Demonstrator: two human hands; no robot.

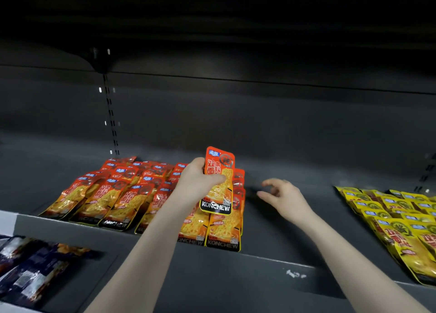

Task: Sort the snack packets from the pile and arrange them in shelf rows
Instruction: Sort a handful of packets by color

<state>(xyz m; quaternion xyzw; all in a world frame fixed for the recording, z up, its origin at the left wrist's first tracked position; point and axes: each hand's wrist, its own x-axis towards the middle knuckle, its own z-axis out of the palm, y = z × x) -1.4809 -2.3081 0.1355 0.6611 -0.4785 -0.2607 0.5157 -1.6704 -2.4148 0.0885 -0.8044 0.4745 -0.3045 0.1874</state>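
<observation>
An orange packet (218, 181) is gripped upright in the left hand (197, 182), thumb across its front, just above the rightmost orange row (221, 220). The right hand (282, 198) is held apart from it, fingers loosely spread and holding nothing, over a bare stretch of shelf (271, 237). Orange rows (106, 194) are laid to the left, yellow packets (396, 220) well apart on the right, dark packets (33, 267) on the lower level. Placing seems in hand; next, the packet should be laid overlapping onto that rightmost row
</observation>
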